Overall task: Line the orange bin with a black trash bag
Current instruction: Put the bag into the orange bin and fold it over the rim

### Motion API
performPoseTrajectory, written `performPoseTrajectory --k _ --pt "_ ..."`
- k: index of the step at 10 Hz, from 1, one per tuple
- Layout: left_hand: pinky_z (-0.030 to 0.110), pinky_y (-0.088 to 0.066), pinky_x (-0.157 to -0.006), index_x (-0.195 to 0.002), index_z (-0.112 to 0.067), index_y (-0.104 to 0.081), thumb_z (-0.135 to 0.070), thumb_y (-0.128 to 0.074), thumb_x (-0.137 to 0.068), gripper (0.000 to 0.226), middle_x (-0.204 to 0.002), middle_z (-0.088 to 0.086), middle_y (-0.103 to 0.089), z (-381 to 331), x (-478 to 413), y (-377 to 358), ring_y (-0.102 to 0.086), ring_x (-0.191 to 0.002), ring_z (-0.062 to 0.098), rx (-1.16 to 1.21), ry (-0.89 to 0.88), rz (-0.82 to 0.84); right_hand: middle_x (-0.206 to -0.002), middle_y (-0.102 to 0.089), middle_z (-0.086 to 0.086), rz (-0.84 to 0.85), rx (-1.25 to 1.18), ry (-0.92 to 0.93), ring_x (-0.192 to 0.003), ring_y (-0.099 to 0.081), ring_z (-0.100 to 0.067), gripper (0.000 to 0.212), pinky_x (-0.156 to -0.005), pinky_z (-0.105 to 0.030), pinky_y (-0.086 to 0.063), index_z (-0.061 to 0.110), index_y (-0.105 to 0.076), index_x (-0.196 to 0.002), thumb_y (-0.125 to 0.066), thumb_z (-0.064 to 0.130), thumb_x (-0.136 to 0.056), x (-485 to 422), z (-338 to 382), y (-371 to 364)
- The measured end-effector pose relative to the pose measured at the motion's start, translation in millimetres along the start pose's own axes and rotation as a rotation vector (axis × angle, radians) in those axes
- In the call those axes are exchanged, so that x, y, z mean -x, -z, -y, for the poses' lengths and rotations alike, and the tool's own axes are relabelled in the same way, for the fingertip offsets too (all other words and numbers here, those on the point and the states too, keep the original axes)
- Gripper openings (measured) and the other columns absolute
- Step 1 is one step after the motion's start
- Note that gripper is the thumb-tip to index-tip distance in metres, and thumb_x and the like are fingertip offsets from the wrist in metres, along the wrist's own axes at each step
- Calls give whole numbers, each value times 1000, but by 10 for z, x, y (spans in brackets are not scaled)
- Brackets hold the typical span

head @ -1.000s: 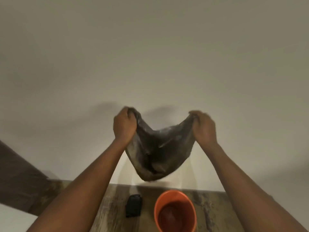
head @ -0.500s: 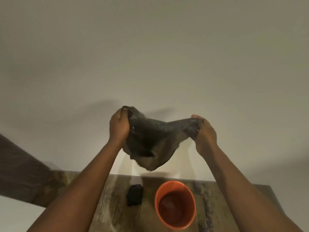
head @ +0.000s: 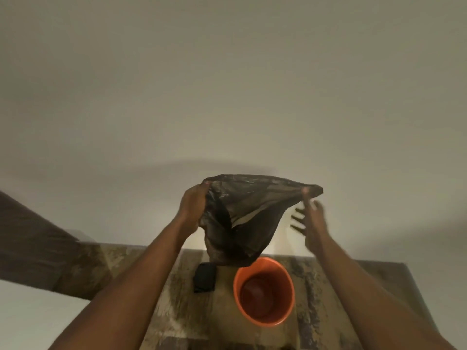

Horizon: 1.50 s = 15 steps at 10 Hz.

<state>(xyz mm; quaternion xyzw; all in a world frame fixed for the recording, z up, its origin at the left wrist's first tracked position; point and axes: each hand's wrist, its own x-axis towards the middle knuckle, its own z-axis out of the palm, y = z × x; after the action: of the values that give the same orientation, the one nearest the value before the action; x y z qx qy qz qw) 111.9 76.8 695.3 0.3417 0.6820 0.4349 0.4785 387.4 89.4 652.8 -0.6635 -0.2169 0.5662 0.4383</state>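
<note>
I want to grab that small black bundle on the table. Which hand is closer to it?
Left. The left hand grips the trash bag up above the black bundle, slightly left of it. The right hand is farther, up and well to the right.

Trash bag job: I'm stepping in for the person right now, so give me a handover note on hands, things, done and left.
Left hand: shut on the black trash bag's rim.
Right hand: fingers spread, thumb at the opposite rim corner; grip unclear.
Bag hangs opened above the table; orange bin stands below, unlined. Dark folded item lies beside the bin.
Done: bag opened. Left: lower it in, fold rim over.
</note>
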Motion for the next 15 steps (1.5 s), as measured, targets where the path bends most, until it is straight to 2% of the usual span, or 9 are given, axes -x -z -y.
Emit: performPoseTrajectory --k 1,2,3,4,5,7,9,12,15 --pt "19 -54 -51 -106 -7 -72 -28 -53 -104 29 -82 7 -79 71 116 -318 -76 -67 16 238 155 136 -122 -63 -10 119 171 -193 -97 -69 -28 102 -68 -35 -60 15 -35 -153 -74 66 -73 79 -541 -178" --pt "29 -59 -63 -116 -4 -68 -34 -55 -102 36 -89 9 -80 210 158 -455 -77 -78 23 380 282 228 -89 -65 -11 74 -1 -281 -67 -66 -22 36 -50 -27 -55 -4 -56 -133 -56 12 -101 84 -723 -204" --pt "29 -59 -58 -114 -3 -65 -33 -49 -105 36 -88 9 -80 379 136 -469 -77 -74 23 458 320 204 -105 -71 -16 102 -226 -297 -81 -69 -28 42 -62 -34 -59 0 -58 -136 -57 21 -100 -34 -713 -98" --pt "39 -60 -70 -124 1 -63 -34 -65 -95 45 -106 16 -76 558 126 -504 -76 -91 32 563 396 137 -115 -68 -7 196 2 -363 -105 -66 -30 69 -86 -42 -57 12 -60 -119 -70 69 -80 64 -678 -125" --pt "45 -59 -82 -129 -1 -63 -30 -73 -89 50 -120 20 -72 689 181 -642 -71 -105 38 617 441 153 -107 -69 -10 269 349 -337 -86 -73 -21 42 -70 -35 -61 11 -61 -109 -74 45 -88 152 -861 -224" --pt "42 -58 -79 -114 -4 -70 -25 -64 -96 28 -102 16 -76 945 106 -695 -71 -94 35 510 485 3 -86 -63 -8 56 88 -337 -74 -62 -23 15 -63 -39 -53 2 -61 -99 -53 14 -103 -212 -1203 137" --pt "34 -57 -66 -100 -8 -73 -26 -57 -99 24 -82 11 -79 1259 60 -761 -73 -75 30 222 535 -69 -115 -70 -15 -95 -150 -346 -110 -65 -37 25 -105 -55 -49 10 -63 -112 -70 24 -93 -494 -1300 662" --pt "22 -50 -41 -90 -8 -65 -13 -49 -103 21 -79 10 -68 1679 102 -1109 -66 -65 23 32 573 -84 -116 -71 -13 -52 -59 -411 -110 -65 -37 15 -106 -56 -49 12 -63 -102 -72 18 -91 -740 -1519 913" --pt "21 -51 -48 -85 -7 -60 -5 -45 -102 23 -79 12 -63 2142 50 -1438 -60 -68 24 87 617 -179 -106 -65 -11 -86 12 -449 -107 -62 -37 9 -102 -56 -51 13 -58 -107 -60 9 -99 -1083 -1805 1114"
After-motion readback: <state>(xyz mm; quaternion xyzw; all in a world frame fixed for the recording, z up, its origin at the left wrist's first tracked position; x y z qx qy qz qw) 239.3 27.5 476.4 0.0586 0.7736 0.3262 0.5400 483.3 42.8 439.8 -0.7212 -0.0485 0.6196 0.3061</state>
